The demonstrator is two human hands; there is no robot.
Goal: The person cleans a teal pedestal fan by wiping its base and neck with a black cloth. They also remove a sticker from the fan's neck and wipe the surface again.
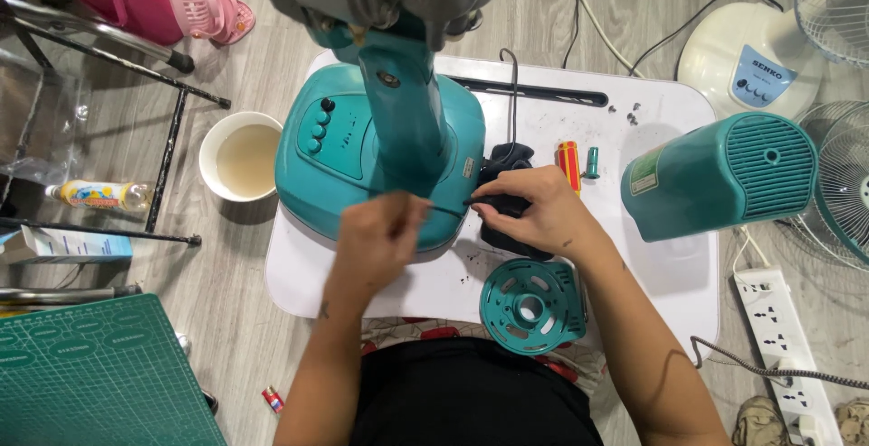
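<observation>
Fan [380,152] upright on white tabletop [670,274], rear motor cover [720,177] and round teal plate [529,306] already off beside it. Left hand [376,238] and right hand [534,211] pinching a thin dark wire [444,210] taut at the base; reassembly not yet begun.

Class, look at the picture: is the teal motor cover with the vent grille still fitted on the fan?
No. The teal motor cover lies detached on the white tray table, to the right of the fan base.
</observation>
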